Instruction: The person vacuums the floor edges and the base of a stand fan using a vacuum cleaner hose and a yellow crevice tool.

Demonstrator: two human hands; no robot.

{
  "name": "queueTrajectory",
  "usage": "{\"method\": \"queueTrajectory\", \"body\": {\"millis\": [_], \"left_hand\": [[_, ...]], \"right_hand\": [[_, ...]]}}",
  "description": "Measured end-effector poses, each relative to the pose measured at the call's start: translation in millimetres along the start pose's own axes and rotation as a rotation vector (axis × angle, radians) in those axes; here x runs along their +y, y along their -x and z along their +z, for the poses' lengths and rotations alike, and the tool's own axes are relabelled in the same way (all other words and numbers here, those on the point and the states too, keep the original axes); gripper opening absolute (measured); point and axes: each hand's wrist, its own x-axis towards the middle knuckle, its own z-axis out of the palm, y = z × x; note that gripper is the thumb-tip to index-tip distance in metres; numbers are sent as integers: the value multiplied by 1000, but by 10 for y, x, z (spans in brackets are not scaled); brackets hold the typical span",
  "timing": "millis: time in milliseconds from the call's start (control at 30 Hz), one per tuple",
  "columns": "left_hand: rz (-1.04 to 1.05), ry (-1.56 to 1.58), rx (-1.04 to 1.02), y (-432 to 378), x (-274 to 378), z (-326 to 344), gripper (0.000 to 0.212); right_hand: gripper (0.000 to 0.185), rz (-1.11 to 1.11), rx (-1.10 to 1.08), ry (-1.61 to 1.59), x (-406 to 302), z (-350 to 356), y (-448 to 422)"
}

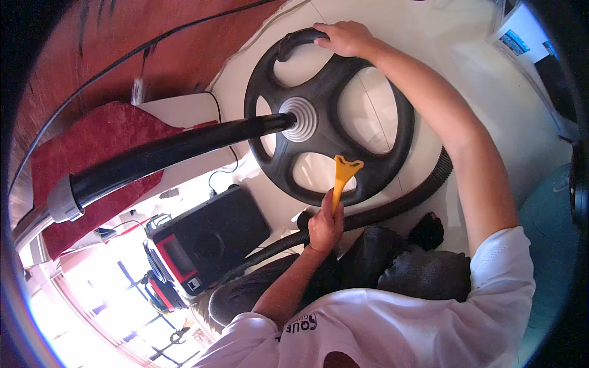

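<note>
A black, wheel-like spoked base [322,87] of a pedestal stand is tipped up before me, its openings showing the pale floor. A ridged grey collar [303,120] sits at its hub, where a black pole [184,149] runs off to the left. My right hand [347,39] grips the far rim of the base. In my left hand [326,230] is a yellow plastic tool [344,177] with a flared, notched head. That head overlaps the near part of the base in view; whether it touches is unclear.
Behind my left hand a black corrugated hose [405,202] curves across the floor. To the left stands a black and red machine [216,234] with a cable. A red cloth [101,142] lies under the pole. A teal rounded object [552,221] is at the right.
</note>
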Motion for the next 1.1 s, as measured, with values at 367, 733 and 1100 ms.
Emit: {"method": "queueTrajectory", "body": {"millis": [367,733,1100], "left_hand": [[-48,92,60,78,-211,-4,35],[98,301,82,-452,124,305,29],[519,188,-119,-1011,197,317,28]], "right_hand": [[52,72,-124,55,17,-930,721],[50,527,81,235,303,-1472,2568],[60,697,-111,-57,-44,-1378,3663]]}}
